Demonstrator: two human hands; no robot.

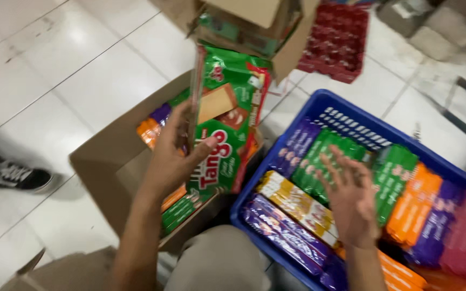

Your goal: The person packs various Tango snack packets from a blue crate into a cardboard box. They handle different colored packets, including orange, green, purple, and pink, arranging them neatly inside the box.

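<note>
My left hand (175,153) grips a large green wafer multipack (227,116) and holds it upright over an open cardboard box (109,156). That box holds more orange, purple and green wafer packs (157,121). My right hand (350,196) hovers with its fingers spread over a blue plastic basket (327,105). The basket is filled with rows of green, purple, yellow, orange and pink wafer packs (400,186). The right hand holds nothing and is just above the green and yellow packs.
A second cardboard box (254,24) with green packs stands behind the held multipack. A red crate (338,40) sits on the white tiled floor at the back. Another person's black-and-white shoe (12,173) is at the left. My knee (217,264) is at the bottom.
</note>
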